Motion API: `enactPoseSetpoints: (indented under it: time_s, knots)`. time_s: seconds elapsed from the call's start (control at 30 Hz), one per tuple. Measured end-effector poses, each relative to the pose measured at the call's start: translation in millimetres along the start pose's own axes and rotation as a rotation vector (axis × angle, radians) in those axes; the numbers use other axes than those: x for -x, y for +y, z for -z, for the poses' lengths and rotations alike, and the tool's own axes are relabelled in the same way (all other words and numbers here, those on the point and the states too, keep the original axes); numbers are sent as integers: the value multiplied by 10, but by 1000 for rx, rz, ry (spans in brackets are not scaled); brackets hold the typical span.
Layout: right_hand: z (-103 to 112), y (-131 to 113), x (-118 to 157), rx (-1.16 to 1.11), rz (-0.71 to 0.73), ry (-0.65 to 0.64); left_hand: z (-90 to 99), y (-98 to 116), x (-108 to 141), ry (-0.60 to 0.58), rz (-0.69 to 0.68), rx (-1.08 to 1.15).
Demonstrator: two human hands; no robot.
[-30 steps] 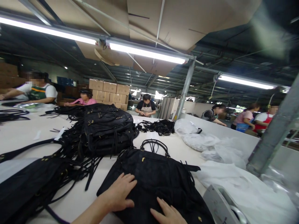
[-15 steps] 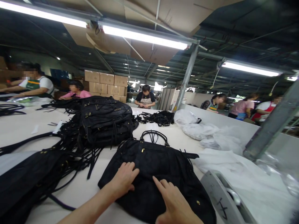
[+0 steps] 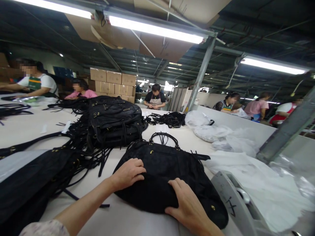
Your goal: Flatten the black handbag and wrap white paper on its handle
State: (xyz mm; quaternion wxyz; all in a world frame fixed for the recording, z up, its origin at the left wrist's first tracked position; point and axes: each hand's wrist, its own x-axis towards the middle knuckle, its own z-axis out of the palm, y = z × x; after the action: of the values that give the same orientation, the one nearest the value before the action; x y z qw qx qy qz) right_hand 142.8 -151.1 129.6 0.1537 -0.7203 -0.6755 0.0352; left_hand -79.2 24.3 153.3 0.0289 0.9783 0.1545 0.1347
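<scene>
A black handbag (image 3: pixel 162 164) with two looped handles, a front zip and a small gold stud lies on the white table in front of me. My left hand (image 3: pixel 130 173) is closed on its left front, fingers curled over the fabric and thumb below them. Lower down on the right, my right hand (image 3: pixel 187 203) grips the front near the bottom edge, with thumb and fingers bent around the cloth. The bag's lower part bulges between both hands. Its back side is hidden.
Stacked black bags (image 3: pixel 115 121) with dangling straps stand behind on the left; another black bag (image 3: pixel 49 177) lies nearer. Black straps (image 3: pixel 169 119) are heaped at the back. On the right are a grey tape dispenser (image 3: pixel 238 200) and clear plastic bags (image 3: pixel 261 180). Several people work farther off.
The bag's lower edge has risen and shifted slightly away from me. My left hand has moved up a little; the right hand's pointing finger has bent and its hand has shifted right.
</scene>
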Motion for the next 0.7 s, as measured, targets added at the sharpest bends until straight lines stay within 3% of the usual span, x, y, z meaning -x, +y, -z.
enactPoseSetpoints:
  time_s: [0.1,0.27,0.4,0.57,0.7]
  knots:
    - [-10,31,32,-80,-3,-1,37,150,39,43,-20,59]
    - [49,5,-12,-105,-21,-16,-74,468,-60,-34,14,57]
    - [176,58,-69,-192,25,-131,-231,502,-97,-41,76,130]
    - [370,215,-291,-390,21,-328,-282,478,-107,84,153,215]
    - [362,197,-373,-338,35,-245,-302,538,-146,217,178,199]
